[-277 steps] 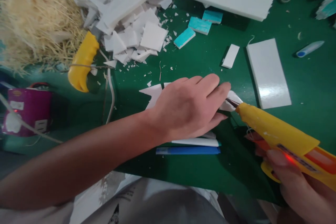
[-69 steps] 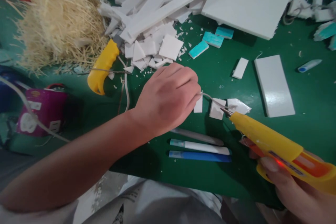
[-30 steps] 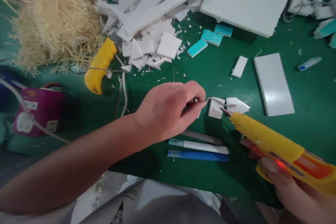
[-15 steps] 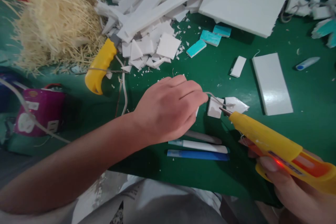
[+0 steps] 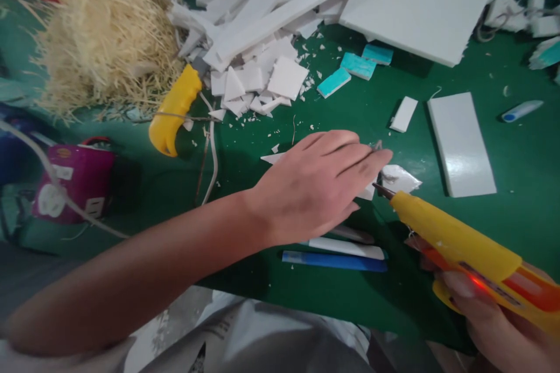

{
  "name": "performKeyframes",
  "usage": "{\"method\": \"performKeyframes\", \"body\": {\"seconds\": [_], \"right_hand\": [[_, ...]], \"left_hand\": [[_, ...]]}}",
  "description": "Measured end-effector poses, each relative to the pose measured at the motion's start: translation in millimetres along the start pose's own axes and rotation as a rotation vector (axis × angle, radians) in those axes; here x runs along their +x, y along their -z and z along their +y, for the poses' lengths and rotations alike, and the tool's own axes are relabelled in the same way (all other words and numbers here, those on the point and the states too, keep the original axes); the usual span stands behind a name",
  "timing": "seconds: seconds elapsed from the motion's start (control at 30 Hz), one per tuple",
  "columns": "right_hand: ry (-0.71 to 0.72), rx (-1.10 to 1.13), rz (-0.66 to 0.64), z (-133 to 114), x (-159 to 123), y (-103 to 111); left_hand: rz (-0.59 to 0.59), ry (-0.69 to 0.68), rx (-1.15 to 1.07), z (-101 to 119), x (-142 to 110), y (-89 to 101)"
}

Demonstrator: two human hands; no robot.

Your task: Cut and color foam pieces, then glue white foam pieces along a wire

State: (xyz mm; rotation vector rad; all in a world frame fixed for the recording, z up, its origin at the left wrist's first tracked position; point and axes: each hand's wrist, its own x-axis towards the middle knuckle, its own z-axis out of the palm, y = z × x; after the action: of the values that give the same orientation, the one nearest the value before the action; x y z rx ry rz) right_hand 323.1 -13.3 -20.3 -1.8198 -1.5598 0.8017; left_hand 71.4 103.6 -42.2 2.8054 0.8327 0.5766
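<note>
My left hand (image 5: 315,183) reaches across the table, its fingers pinched together at a thin grey string (image 5: 378,144). Below those fingertips a small white foam piece (image 5: 367,193) is mostly covered. To its right lies a pointed white foam piece (image 5: 401,179) with a bit of string on top. My right hand (image 5: 494,315) grips a yellow hot glue gun (image 5: 455,233) with a red light on. The metal nozzle (image 5: 383,190) is at the right edge of the covered foam piece, close to my left fingertips; whether it touches is unclear.
Pens (image 5: 335,261) lie below my left hand. A white foam slab (image 5: 462,145) and a small foam block (image 5: 403,114) are to the right. Foam scraps (image 5: 287,77), a yellow-handled tool (image 5: 175,111), straw (image 5: 105,35) and a purple box (image 5: 74,183) with cables occupy the far and left sides.
My left hand has moved right, over the small foam piece, bringing its fingertips close to the nozzle. The glue gun stays at nearly the same spot over the foam.
</note>
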Motion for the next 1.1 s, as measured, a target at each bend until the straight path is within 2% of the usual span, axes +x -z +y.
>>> {"method": "performKeyframes", "body": {"seconds": [0.07, 0.1, 0.17, 0.33, 0.43, 0.57, 0.73, 0.8, 0.93, 1.0, 1.1], "right_hand": [[0.051, -0.04, 0.016, 4, 3, 1], [0.104, -0.055, -0.055, 5, 4, 2], [0.176, -0.069, -0.076, 6, 7, 4], [0.086, -0.028, -0.05, 1, 3, 3], [0.014, 0.038, -0.001, 0, -1, -1], [0.017, 0.056, -0.03, 1, 0, -3], [-0.004, 0.042, -0.011, 0, -5, -2], [-0.024, 0.012, 0.07, 1, -8, 1], [0.052, -0.037, -0.081, 7, -8, 8], [0.035, -0.064, 0.002, 7, -6, 8], [0.021, -0.028, -0.05, 2, -5, 3]], "left_hand": [[0.003, -0.008, 0.01, 2, 3, -4.3], [0.009, -0.011, 0.012, 2, 4, -5.9], [0.022, -0.009, 0.018, 2, 5, -7.9], [0.029, 0.021, 0.033, 1, 2, -7.1], [0.084, 0.029, -0.047, 1, 0, -3.2], [0.139, 0.068, -0.122, -1, -3, 3.3], [0.123, 0.068, -0.049, -3, -3, 0.8], [0.1, 0.053, -0.013, -4, -2, -4.0], [0.066, 0.028, 0.006, -6, 1, -10.6], [0.05, 0.019, -0.003, -6, 1, -10.6], [0.044, 0.014, -0.021, -5, 1, -8.6]]}}
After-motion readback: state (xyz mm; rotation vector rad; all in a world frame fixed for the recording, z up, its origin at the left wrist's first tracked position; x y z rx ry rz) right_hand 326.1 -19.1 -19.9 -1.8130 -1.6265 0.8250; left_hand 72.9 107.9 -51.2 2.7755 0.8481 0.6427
